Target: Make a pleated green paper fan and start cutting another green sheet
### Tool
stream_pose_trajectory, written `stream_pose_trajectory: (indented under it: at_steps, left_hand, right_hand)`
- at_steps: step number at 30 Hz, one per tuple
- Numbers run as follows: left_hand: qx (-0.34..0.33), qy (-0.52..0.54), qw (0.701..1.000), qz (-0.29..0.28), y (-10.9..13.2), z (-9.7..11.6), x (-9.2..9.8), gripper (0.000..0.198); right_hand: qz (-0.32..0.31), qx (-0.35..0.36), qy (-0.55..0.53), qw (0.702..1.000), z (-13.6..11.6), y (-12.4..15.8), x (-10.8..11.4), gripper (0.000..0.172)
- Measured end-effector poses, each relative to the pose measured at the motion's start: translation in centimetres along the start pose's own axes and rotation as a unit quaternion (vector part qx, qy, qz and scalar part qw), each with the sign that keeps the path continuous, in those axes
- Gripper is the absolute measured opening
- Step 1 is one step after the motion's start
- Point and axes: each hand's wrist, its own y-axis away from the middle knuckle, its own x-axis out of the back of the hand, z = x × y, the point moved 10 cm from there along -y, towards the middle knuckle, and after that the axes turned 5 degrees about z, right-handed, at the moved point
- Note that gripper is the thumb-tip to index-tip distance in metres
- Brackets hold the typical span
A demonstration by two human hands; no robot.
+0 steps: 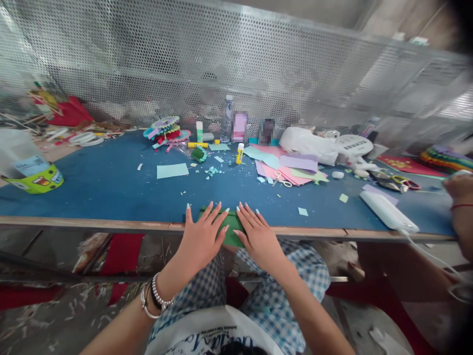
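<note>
Green paper [231, 231], 6 o'clock table edge [111, 226]: I am pressing it flat, left hand [201, 237], right hand [259, 237], fingers spread wide, gripping nothing; scissors [283, 181] at 1 o'clock lying unused.

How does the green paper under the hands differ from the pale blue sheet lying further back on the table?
The green paper is dark; the pale blue sheet is light. The green paper sits at the near edge of the table and hangs over it; the pale blue sheet lies wholly on the top, further back and to the left. The left hand and right hand lie flat on the green paper; nothing touches the pale blue sheet. Both are flat paper pieces.
</note>
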Motion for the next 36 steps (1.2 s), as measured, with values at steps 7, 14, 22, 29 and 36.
stream_pose_trajectory:
  at_steps: [7,14,22,29,36]
  left_hand:
    - [0.01,0.012,1.0,0.001,0.6,-1.5,-0.1,0.048]
    - [0.01,0.009,1.0,-0.001,0.6,-1.5,-0.5,0.047]
    - [0.003,-0.004,1.0,0.023,0.3,-1.2,-0.1,0.043]
    - [0.015,0.001,1.0,0.015,0.4,-1.4,-0.4,0.044]
    - [0.008,-0.004,1.0,0.015,-2.6,-1.3,1.0,0.033]
  right_hand:
    - [0.008,-0.019,0.015,1.0,2.1,1.3,1.5,0.046]
    - [0.066,-0.06,0.013,0.996,2.8,-1.4,3.6,0.026]
    - [0.028,-0.08,0.006,0.996,3.0,-3.2,3.4,0.014]
    - [-0.01,-0.056,0.009,0.998,3.1,-4.1,3.1,0.006]
    - [-0.043,-0.044,-0.079,0.995,2.5,-4.2,2.5,0.016]
